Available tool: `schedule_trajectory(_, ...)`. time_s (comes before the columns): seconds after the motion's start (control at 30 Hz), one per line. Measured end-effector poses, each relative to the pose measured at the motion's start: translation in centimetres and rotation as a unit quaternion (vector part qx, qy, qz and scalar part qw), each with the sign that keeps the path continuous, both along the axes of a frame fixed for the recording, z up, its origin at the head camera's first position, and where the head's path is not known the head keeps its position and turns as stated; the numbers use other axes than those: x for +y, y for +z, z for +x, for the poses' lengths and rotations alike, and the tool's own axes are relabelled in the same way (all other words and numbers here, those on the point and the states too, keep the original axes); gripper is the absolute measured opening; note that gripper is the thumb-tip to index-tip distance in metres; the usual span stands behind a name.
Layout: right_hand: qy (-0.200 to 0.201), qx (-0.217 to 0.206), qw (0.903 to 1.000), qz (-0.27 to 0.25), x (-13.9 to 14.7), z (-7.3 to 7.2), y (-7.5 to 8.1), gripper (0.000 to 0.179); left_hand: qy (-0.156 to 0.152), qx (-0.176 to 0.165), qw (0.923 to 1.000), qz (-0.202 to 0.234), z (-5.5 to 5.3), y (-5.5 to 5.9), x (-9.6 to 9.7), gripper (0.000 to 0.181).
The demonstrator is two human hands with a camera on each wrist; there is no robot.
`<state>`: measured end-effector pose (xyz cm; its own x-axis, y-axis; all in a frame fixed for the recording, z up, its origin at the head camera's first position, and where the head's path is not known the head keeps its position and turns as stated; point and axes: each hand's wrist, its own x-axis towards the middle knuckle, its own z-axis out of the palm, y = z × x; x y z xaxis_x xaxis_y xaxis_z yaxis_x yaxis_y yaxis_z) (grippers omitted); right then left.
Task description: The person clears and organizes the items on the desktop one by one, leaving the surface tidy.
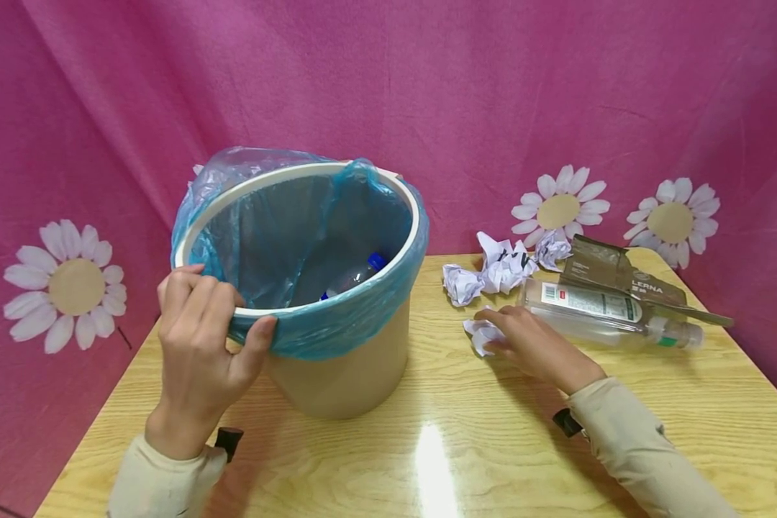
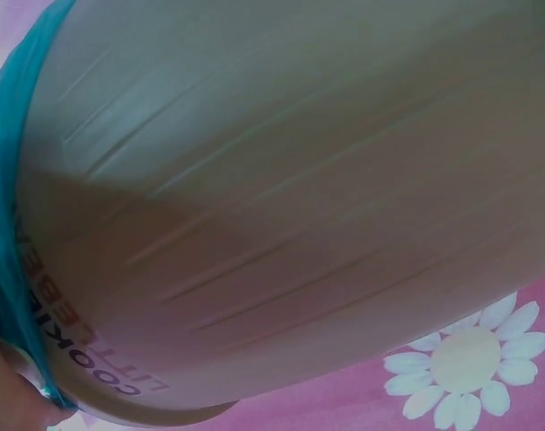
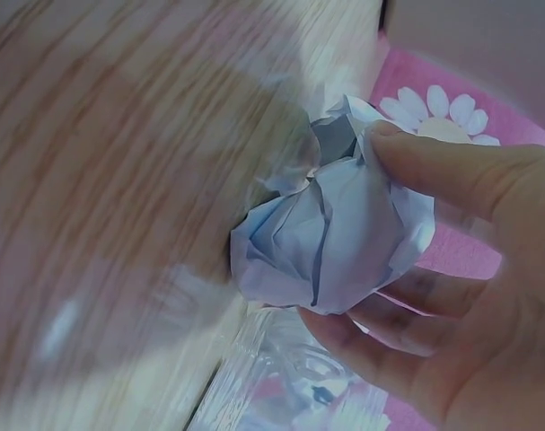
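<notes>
A beige trash can (image 1: 343,374) lined with a blue plastic bag (image 1: 337,324) leans on the table at the left. My left hand (image 1: 203,338) grips its near-left rim over the bag, fingers curled inside and thumb outside. In the left wrist view the ribbed wall of the can (image 2: 281,206) fills the picture, with only a bit of the hand at the corner. Inside the can lies a clear bottle with a blue cap (image 1: 377,261). My right hand (image 1: 527,342) pinches a crumpled white paper ball (image 3: 335,224) between thumb and fingers, close to the table.
Several other crumpled paper balls (image 1: 505,266) lie behind the right hand. To their right is a clear plastic bottle (image 1: 589,306) on its side, with a flattened brown package (image 1: 615,270) against it. A pink flowered curtain (image 1: 466,108) hangs behind the wooden table (image 1: 492,432).
</notes>
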<state>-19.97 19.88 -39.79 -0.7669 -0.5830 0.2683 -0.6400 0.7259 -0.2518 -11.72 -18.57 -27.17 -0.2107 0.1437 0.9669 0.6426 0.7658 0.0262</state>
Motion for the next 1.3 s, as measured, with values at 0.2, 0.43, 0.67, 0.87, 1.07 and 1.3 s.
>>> schedule_trajectory(0.2, -0.009, -0.009, 0.9998, -0.015, 0.5, -0.1, 1.0, 0.042, 0.001, 0.001, 1.0, -0.005, 0.0, 0.0, -0.1, 0.064)
schedule_trajectory(0.43, -0.019, 0.006, 0.9995, -0.025, 1.1, -0.3, 2.1, 0.041, -0.004, 0.011, 0.9999, -0.006, -0.1, 0.1, -0.1, 0.063)
schedule_trajectory(0.67, -0.009, 0.018, 0.9993, -0.031, 1.3, -0.2, 2.5, 0.049, -0.006, 0.011, 0.9999, -0.01, -0.1, 0.1, -0.1, 0.063)
schedule_trajectory(0.87, -0.01, 0.044, 0.9982, -0.04, 1.4, 0.1, 3.3, 0.047, -0.005, 0.012, 0.9999, -0.01, -0.1, 0.2, -0.1, 0.063)
schedule_trajectory(1.07, -0.015, 0.05, 0.9978, -0.04, 1.4, 0.6, 4.2, 0.044, -0.002, 0.008, 0.9999, -0.015, -0.1, 0.2, -0.2, 0.063)
schedule_trajectory(1.3, -0.014, 0.068, 0.9964, -0.049, 1.3, 1.0, 4.9, 0.043, -0.003, 0.013, 0.9998, -0.015, -0.1, 0.1, -0.3, 0.063)
